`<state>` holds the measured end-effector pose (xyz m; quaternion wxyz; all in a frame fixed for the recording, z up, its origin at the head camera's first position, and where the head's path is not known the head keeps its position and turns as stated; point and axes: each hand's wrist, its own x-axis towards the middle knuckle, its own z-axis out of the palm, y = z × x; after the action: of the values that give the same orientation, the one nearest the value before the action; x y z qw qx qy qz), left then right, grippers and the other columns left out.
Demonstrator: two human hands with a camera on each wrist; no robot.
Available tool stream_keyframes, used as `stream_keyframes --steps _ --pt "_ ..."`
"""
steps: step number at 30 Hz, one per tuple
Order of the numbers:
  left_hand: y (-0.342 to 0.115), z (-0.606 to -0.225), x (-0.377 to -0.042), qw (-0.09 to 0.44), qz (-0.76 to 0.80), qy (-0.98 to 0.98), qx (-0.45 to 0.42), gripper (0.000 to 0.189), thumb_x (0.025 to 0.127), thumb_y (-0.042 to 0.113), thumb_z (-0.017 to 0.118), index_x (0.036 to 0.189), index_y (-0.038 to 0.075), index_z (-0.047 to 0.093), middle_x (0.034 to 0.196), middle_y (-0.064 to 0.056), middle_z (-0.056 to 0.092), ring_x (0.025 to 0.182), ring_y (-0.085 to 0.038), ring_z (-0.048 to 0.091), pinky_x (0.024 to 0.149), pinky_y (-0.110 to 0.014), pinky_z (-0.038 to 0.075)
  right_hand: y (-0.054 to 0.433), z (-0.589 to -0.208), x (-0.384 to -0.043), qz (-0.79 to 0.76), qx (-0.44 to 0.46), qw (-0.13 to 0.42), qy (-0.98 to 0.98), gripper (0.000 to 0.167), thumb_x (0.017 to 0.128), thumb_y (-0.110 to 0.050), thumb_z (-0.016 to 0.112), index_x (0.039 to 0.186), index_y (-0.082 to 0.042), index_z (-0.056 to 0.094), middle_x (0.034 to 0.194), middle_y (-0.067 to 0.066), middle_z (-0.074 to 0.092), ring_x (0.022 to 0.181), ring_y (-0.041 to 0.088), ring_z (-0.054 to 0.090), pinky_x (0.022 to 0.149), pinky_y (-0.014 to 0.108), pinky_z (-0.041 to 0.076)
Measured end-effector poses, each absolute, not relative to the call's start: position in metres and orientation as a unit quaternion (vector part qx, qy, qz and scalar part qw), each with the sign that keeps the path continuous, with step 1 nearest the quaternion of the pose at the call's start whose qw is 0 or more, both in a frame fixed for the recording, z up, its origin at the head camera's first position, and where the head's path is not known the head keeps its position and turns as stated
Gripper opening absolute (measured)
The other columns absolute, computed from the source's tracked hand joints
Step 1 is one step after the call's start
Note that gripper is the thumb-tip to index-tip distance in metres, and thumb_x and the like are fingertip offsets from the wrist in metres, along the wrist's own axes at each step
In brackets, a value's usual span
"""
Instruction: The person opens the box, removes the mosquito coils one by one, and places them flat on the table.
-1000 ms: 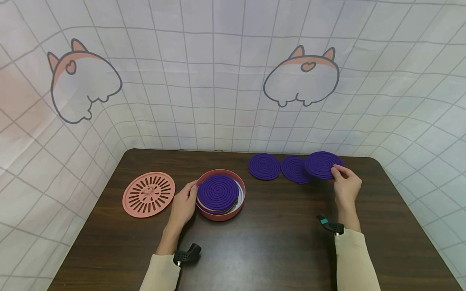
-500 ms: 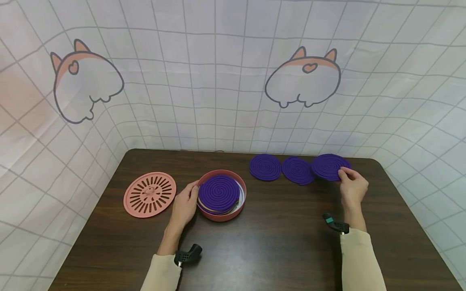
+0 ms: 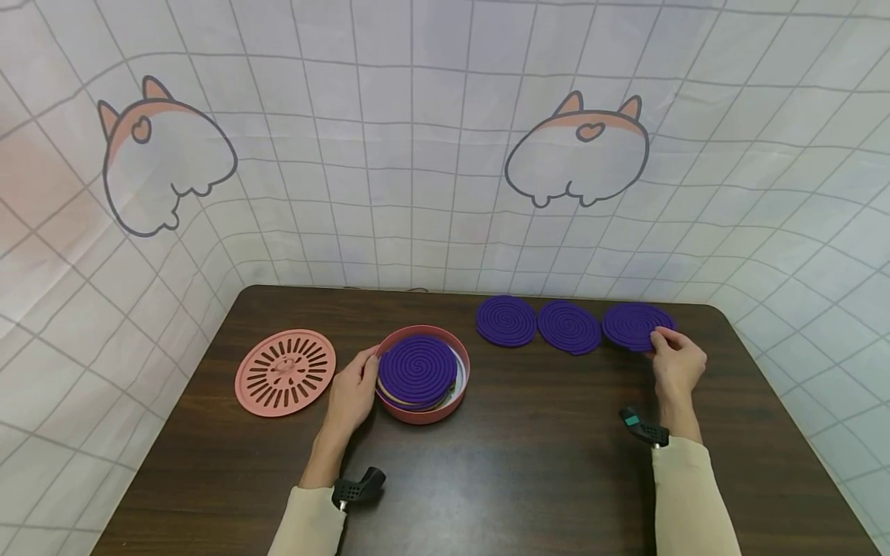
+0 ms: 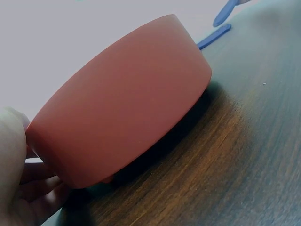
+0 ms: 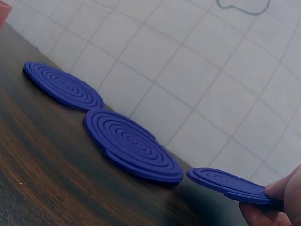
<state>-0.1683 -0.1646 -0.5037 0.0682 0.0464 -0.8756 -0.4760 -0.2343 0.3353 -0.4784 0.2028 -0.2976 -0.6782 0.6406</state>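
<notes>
My left hand (image 3: 353, 390) grips the left rim of a round reddish-pink box (image 3: 462, 386), its outer wall (image 4: 127, 103) filling much of the left wrist view. Inside lies a stack of coasters with a purple spiral coaster (image 3: 419, 369) on top; those beneath are mostly covered. At the table's back right, my right hand (image 3: 677, 367) pinches the near right edge of another purple spiral coaster (image 3: 633, 326) between thumb and fingers. In the right wrist view this held coaster (image 5: 225, 181) hangs slightly above the table, just apart from its neighbour.
Two purple coasters, one left (image 3: 506, 320) and one middle (image 3: 570, 327), lie flat in a row along the table's back edge. A pink slotted lid (image 3: 286, 373) lies left of the box. A white grid-patterned curtain (image 3: 431, 154) hangs behind the dark wooden table (image 3: 528, 440).
My right hand has moved right and a little nearer, lowering its coaster. That coaster no longer overlaps the middle one in the head view. The left hand and box have stayed put.
</notes>
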Motion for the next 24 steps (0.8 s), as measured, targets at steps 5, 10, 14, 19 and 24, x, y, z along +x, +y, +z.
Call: stream_keyframes --steps 5,10,14,19,24 --pt "-0.165 -0.503 -0.168 0.065 -0.476 -0.876 0.046 0.040 0.107 0.033 0.043 0.139 0.017 0.060 0.139 -0.010 0.063 0.133 -0.032 0.056 0.112 -0.052 0.042 0.337 -0.484 -0.235 0.630 -0.298 0.197 -0.690 0.031 0.094 -0.007 0.066 0.122 0.007 0.066 0.084 -0.012 0.059 0.065 -0.002 0.060 0.058 0.012 0.055" --pt "-0.165 -0.503 -0.168 0.063 -0.476 -0.876 0.047 0.040 0.107 0.033 0.043 0.139 0.017 0.060 0.139 -0.009 0.063 0.133 -0.031 0.056 0.112 -0.052 0.042 0.338 -0.489 -0.236 0.607 -0.301 0.189 -0.710 0.029 0.095 -0.009 0.066 0.121 0.005 0.067 0.088 -0.008 0.060 0.067 -0.003 0.060 0.059 0.011 0.055" --pt "-0.164 -0.504 -0.169 0.064 -0.474 -0.877 0.046 0.040 0.107 0.034 0.043 0.139 0.017 0.060 0.140 -0.009 0.063 0.133 -0.031 0.056 0.113 -0.052 0.042 0.340 -0.494 -0.238 0.603 -0.301 0.184 -0.715 0.030 0.095 -0.010 0.066 0.121 0.005 0.067 0.091 -0.007 0.062 0.065 -0.003 0.060 0.058 0.012 0.055" --pt "-0.165 -0.505 -0.169 0.066 -0.473 -0.877 0.048 0.040 0.107 0.035 0.043 0.139 0.018 0.060 0.139 -0.008 0.063 0.133 -0.031 0.056 0.113 -0.052 0.042 0.342 -0.498 -0.241 0.553 -0.310 0.172 -0.754 0.032 0.097 -0.019 0.066 0.122 0.000 0.069 0.093 -0.009 0.061 0.071 0.000 0.060 0.060 0.014 0.054" --pt "-0.165 -0.506 -0.169 0.067 -0.472 -0.878 0.046 0.040 0.107 0.035 0.042 0.139 0.018 0.060 0.139 -0.009 0.064 0.133 -0.031 0.057 0.112 -0.052 0.042 0.342 -0.500 -0.243 0.481 -0.318 0.166 -0.800 0.037 0.098 -0.029 0.064 0.124 -0.005 0.070 0.118 0.005 0.065 0.112 0.015 0.056 0.082 0.017 0.041"
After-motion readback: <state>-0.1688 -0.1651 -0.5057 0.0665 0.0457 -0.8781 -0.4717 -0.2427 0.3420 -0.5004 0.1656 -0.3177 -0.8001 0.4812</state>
